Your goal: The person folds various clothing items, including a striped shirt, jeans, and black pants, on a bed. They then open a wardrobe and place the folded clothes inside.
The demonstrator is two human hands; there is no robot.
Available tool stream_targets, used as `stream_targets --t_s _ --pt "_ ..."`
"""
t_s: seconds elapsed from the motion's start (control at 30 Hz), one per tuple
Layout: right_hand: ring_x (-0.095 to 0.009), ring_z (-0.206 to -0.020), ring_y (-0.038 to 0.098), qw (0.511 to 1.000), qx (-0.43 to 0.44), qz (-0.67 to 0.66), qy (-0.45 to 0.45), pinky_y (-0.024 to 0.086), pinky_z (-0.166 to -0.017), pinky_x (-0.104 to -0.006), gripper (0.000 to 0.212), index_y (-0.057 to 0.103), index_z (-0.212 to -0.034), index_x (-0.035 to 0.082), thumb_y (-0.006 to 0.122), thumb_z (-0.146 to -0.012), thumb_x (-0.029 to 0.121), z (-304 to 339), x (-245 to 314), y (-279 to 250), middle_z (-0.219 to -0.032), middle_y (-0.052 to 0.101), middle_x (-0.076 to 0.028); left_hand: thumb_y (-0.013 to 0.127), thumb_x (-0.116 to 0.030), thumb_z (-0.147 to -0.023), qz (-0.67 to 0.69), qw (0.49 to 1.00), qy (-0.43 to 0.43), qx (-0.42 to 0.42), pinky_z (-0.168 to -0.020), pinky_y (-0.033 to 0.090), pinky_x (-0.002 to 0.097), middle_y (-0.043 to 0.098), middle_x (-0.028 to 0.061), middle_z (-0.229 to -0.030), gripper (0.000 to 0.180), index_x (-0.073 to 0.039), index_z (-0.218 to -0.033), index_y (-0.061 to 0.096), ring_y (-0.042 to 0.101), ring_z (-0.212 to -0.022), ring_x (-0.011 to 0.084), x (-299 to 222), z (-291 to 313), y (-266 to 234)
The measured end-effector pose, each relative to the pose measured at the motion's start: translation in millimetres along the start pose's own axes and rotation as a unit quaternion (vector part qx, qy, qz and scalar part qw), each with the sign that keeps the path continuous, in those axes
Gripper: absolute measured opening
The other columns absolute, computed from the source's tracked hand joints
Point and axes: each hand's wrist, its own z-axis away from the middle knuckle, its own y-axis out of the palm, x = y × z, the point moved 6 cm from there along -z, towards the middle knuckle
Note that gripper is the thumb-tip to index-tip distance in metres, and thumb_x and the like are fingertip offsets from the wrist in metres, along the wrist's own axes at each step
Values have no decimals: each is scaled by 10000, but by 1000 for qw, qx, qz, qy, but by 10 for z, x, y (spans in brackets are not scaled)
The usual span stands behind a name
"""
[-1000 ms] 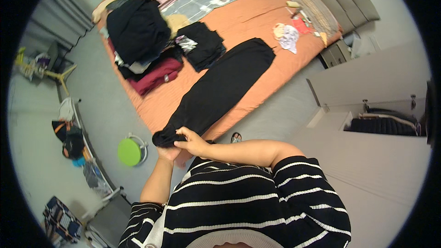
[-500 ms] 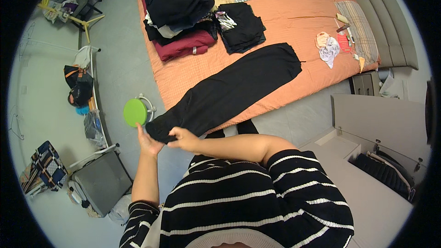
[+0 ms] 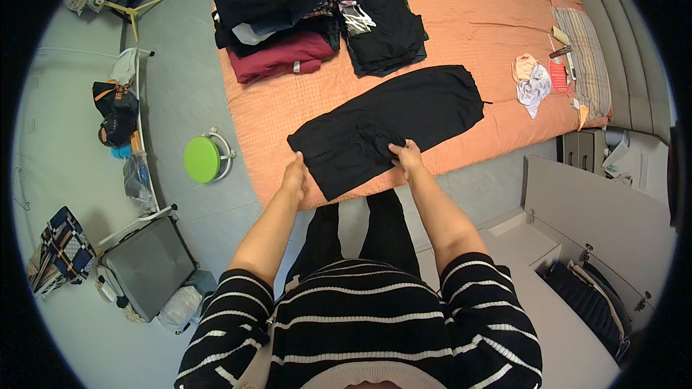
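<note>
A pair of black trousers (image 3: 425, 104) lies on the near side of the bed, its lower part folded back over the rest. The waist end, with a short drawstring, points to the right. My left hand (image 3: 294, 179) is at the folded left edge, thumb by the cloth and other fingers partly hidden. My right hand (image 3: 409, 160) pinches the turned-back leg end near the middle of the trousers. The cloth is slightly wrinkled around it.
The orange bedspread (image 3: 461, 25) holds a tall clothes pile (image 3: 274, 0), a red folded garment (image 3: 281, 57), a black folded stack (image 3: 382, 36) and small light cloths (image 3: 532, 85). A green stool (image 3: 202, 160) stands left of the bed; an open storage lid (image 3: 598, 209) is at right.
The left end of the trousers has been folded over to the right, shortening them. My right hand moved right with the leg end; my left hand moved right to the fold.
</note>
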Motion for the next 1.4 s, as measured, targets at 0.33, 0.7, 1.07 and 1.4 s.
stream_targets --t_s 0.33,0.7,1.07,1.4 --pt "-275 -1064 549 987 -69 108 -96 448 -911 -332 740 386 -1313 -54 773 -718 156 -505 -74 -175 -1215 516 -240 620 -167 -875 -32 996 61 -49 -966 430 338 473 213 -1297 566 72 -1316 357 511 -1152 284 43 -185 387" --pt "-250 -1036 576 984 154 -24 -85 474 -842 -321 647 407 -1337 -10 713 -787 138 -71 318 319 -1151 572 -168 555 -19 -885 82 987 133 44 -860 501 331 603 82 -1123 295 -76 -1172 525 600 -979 207 307 -110 -79" --pt "-379 -1158 447 781 -308 400 -367 358 -995 -447 581 512 -1227 40 740 -724 223 -1167 1168 -1355 -1234 491 -229 667 4 -779 60 996 46 -49 -796 540 394 581 135 -1090 429 -44 -1151 459 600 -963 278 319 -39 296" --pt "-343 -1111 558 859 -125 465 -173 438 -950 -377 836 357 -1342 20 794 -648 182 -2061 1237 -1809 -1182 582 -223 516 198 -700 17 966 255 -33 -918 467 347 569 113 -1183 651 -66 -1289 432 571 -1043 255 -134 -24 -42"
